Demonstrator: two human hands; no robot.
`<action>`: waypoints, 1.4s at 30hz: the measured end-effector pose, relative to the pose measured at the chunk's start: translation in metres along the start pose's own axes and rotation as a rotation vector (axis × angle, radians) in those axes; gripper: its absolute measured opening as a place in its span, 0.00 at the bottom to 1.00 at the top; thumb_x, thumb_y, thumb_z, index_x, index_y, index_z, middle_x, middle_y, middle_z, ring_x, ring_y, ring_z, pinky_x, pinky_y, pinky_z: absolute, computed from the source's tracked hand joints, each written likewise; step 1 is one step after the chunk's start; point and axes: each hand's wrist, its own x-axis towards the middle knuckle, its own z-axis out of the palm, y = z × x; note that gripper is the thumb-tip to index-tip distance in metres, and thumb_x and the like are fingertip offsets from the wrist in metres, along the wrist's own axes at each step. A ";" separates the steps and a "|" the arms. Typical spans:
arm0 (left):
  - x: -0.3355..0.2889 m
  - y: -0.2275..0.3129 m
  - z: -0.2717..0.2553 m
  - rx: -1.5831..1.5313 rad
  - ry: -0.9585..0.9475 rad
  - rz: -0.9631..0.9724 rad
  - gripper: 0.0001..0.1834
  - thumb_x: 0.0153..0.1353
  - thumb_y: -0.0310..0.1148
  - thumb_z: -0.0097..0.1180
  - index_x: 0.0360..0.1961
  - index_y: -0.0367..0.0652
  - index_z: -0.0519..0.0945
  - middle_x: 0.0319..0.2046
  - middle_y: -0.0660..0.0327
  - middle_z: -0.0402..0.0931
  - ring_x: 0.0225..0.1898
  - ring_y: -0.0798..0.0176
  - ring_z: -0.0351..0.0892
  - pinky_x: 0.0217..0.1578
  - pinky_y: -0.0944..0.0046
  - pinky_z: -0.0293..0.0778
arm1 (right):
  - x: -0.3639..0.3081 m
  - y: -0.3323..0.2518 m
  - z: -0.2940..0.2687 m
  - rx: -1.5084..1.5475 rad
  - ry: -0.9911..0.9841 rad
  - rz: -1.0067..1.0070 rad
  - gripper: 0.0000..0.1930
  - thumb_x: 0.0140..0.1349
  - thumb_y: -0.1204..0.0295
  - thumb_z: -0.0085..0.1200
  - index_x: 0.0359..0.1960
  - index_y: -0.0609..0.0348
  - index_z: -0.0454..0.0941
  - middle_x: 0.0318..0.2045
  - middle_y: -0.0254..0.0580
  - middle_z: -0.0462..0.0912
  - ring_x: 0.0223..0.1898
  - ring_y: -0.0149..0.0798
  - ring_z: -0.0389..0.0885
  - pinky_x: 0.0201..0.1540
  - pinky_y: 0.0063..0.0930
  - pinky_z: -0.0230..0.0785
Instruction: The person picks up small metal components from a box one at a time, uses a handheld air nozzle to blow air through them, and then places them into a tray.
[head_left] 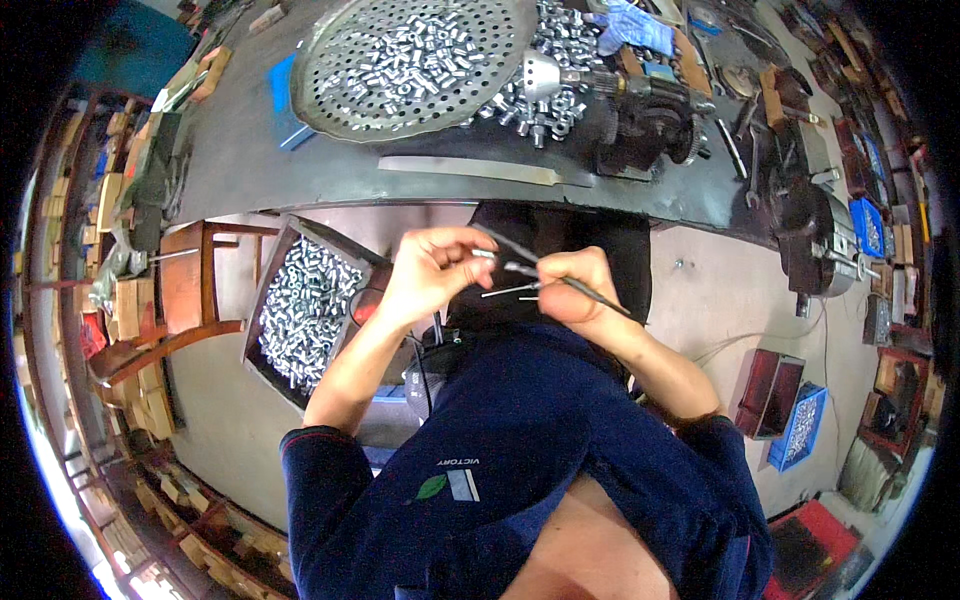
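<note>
A: Which details could not be resolved?
B: The small metal piece point(484, 254) at the left hand point(432, 272) fingers was too small; the right hand point(572, 288) hid the thin rod's point(590, 292) middle.

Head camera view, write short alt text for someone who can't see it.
A person's left hand pinches a small metal sleeve against thin rods gripped in the right hand, below a workbench bearing a perforated tray of sleeves.
</note>
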 end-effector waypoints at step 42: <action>0.055 0.060 -0.150 0.945 0.772 0.307 0.16 0.55 0.29 0.57 0.45 0.36 0.75 0.15 0.64 0.73 0.15 0.77 0.69 0.17 0.73 0.65 | -0.015 0.005 -0.004 -0.071 0.141 -0.070 0.11 0.39 0.71 0.53 0.10 0.61 0.64 0.09 0.38 0.66 0.13 0.30 0.67 0.17 0.23 0.55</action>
